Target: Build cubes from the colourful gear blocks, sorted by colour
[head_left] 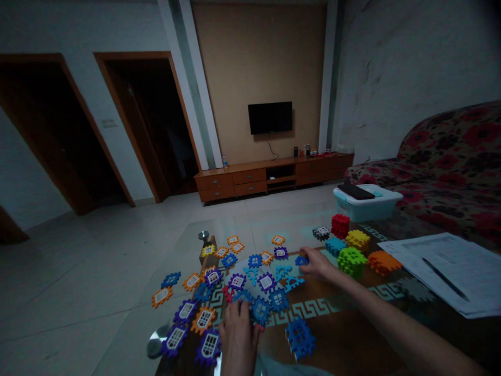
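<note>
My right hand (318, 264) reaches over the glass table, its thumb and fingers pinched on a small blue interlocking tile (301, 260) with notched edges. Near the table's front, my left hand (238, 326) lies palm down, fingers forward over a blue window tile (243, 296); what is under the palm is hidden. Just ahead and to its right are another blue window tile (260, 310) and a purple tile (266, 282) with a white window. Light-blue triangular frames (294, 282) lie between the hands. A blue stack of tiles (300, 338) stands right of my left hand.
Orange tiles (203, 319) and purple tiles (175, 339) are scattered at the left. Green (352, 262), orange (384, 262), yellow (357, 239) and red (340, 225) stacks stand at the right, beside papers (442, 266) with a pen (446, 279). Behind them is a lidded bin (366, 209).
</note>
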Motion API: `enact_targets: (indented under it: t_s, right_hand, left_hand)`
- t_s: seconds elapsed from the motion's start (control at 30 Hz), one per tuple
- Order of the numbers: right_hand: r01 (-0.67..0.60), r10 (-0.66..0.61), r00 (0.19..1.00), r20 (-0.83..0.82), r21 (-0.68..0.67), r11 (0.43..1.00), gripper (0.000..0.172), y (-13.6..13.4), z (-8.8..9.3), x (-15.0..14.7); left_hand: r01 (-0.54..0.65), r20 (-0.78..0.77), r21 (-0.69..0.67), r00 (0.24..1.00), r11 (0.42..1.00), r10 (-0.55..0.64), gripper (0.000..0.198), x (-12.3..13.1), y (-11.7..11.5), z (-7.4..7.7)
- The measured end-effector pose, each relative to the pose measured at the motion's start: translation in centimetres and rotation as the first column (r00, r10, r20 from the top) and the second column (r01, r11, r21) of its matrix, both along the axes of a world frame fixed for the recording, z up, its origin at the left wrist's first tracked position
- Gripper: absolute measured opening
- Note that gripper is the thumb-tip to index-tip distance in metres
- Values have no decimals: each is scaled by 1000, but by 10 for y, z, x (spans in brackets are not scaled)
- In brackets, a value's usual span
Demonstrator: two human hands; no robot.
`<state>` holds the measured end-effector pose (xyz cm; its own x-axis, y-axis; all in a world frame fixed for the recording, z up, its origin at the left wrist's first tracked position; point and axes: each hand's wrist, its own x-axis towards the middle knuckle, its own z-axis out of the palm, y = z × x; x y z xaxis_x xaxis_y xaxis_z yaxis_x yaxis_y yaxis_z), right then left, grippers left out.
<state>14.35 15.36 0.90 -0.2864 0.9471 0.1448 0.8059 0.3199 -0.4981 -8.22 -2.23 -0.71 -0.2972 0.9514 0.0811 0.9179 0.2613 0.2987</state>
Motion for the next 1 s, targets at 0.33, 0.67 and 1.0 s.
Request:
enact_targets:
  t_s: [0.33, 0.67, 1.0]
  right_hand:
    - [-626, 608, 763, -221, -16, 780, 79, -107, 9, 23]
    - [-684, 681, 727, -86, -2, 730, 81, -108, 16, 29]
    - [-714, 707, 694, -136, -3, 700, 72, -114, 17, 25]
  left_hand:
    - [-62, -193, 12, 979, 998, 63, 40, -21, 8, -1]
    - [-11, -195, -38, 981, 999, 3, 37, -24, 13, -10]
    - [-1, -117, -107, 993, 994, -12, 26, -19, 14, 16]
